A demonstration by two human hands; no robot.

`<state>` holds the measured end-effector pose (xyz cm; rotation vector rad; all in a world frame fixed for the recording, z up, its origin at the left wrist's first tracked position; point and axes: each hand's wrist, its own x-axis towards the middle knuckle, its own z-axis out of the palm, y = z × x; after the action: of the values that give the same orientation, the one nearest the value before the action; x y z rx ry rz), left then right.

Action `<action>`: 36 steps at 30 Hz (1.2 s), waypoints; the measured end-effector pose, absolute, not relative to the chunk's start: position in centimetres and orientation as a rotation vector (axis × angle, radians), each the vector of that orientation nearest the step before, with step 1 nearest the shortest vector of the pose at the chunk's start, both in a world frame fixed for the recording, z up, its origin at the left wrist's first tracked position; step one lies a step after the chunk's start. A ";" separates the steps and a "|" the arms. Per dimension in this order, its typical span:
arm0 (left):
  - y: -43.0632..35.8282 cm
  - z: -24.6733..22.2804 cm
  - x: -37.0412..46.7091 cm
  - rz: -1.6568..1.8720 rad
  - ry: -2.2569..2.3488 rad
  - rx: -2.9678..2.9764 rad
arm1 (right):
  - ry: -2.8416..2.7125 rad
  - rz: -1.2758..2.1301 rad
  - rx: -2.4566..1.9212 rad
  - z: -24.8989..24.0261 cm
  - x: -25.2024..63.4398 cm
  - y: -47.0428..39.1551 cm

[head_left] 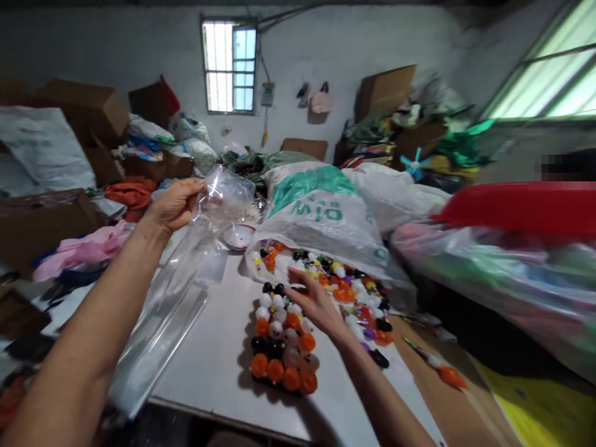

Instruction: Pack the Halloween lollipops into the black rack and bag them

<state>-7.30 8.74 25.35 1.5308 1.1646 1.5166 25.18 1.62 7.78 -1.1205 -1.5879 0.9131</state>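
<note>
My left hand [179,203] is raised at the left, its fingers pinched on the edge of a clear plastic bag [221,189]. Lower down, my right hand [314,301] reaches over a block of small round items [275,329] in orange, white and black, laid in rows on the white table [205,366]. Its fingers are stretched out and apart. Whether its fingertips touch the items I cannot tell. Behind it, a white and green woven sack [321,208] lies with its mouth towards me, and more such items [344,288] spill out.
Clear plastic sleeves [161,335] lie along the table's left side. A small round white dish [239,236] stands near the sack. At the right are a large plastic bag [493,279], a red object [507,208] and an orange-ended stick [451,376]. Cardboard boxes [88,108] are piled behind.
</note>
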 end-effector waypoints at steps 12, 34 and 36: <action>8.2 23.1 3.6 1.403 0.834 1.565 | -1.030 1.348 -0.645 12.2 21.6 1.7; 7.8 26.4 15.7 1.411 0.564 1.996 | -1.237 0.610 -0.881 19.5 31.2 -0.3; 8.1 26.9 16.8 1.428 0.548 1.959 | -1.270 0.483 -0.893 20.4 32.0 -0.6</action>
<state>16.76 8.11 26.92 1.9585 0.5476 1.4282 32.04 -0.57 20.38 -0.8929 -1.2697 0.4829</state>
